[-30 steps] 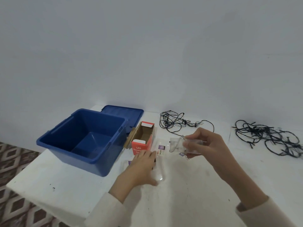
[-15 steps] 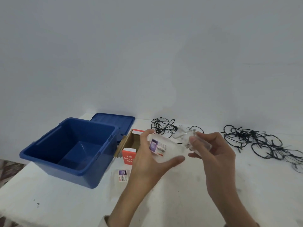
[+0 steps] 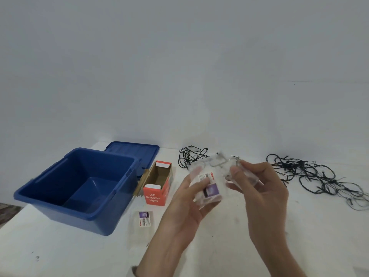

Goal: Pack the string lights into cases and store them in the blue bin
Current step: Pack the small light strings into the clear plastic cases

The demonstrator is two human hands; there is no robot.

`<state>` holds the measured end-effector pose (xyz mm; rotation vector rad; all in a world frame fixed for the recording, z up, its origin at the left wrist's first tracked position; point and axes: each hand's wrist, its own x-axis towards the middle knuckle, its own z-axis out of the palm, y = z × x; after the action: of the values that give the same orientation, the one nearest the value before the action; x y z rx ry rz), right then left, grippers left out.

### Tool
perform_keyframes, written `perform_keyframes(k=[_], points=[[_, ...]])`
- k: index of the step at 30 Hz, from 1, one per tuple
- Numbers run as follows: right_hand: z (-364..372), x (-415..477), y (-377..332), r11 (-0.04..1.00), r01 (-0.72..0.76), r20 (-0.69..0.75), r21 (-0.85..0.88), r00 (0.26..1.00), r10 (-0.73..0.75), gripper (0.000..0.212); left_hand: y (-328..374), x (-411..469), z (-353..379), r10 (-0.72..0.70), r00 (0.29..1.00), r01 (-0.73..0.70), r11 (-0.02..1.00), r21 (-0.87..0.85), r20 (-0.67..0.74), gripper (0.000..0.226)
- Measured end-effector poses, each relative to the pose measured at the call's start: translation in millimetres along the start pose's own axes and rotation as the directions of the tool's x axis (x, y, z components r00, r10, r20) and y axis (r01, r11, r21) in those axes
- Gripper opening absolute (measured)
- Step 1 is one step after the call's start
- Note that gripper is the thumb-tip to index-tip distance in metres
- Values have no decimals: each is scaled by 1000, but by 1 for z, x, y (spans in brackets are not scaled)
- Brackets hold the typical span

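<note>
My left hand [image 3: 183, 212] holds a clear plastic case [image 3: 207, 188] with a purple and white label, lifted above the table. My right hand [image 3: 261, 194] pinches a second clear plastic piece [image 3: 239, 174] with a thin light strand at its top, close beside the case. The open blue bin [image 3: 79, 188] stands empty at the left. A black string light tangle [image 3: 191, 156] lies behind my hands. A larger tangle [image 3: 319, 176] sprawls at the right.
An open red box [image 3: 159, 184] marked LED Decorative Lights lies next to the bin. The blue lid [image 3: 133, 150] rests behind the bin. Another clear labelled case [image 3: 142, 222] lies flat on the white table [image 3: 219, 246], in front of the box.
My left hand picked a clear labelled case off the table and raised it toward my right hand. The right hand brought its clear piece closer to it.
</note>
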<state>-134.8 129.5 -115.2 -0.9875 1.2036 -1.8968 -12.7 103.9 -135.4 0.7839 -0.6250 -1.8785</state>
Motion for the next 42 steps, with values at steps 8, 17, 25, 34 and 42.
perform_keyframes(k=[8,17,25,34,42], points=[[2,-3,-15,982,-62,138,180,990,37,8,2,-3,10,197,980,-197,951,238,25,51],[2,4,-17,969,-45,131,242,991,14,7,2,-8,15,239,968,-249,957,152,80,52],[2,2,-11,997,80,-24,24,997,-79,15,4,-16,23,203,972,-207,978,22,118,52],[4,-3,-5,990,97,-17,-105,995,-99,16,-2,-17,35,242,970,-242,965,97,12,41],[2,-3,2,995,46,28,-89,999,-44,9,-5,-15,43,283,959,-279,956,91,-32,28]])
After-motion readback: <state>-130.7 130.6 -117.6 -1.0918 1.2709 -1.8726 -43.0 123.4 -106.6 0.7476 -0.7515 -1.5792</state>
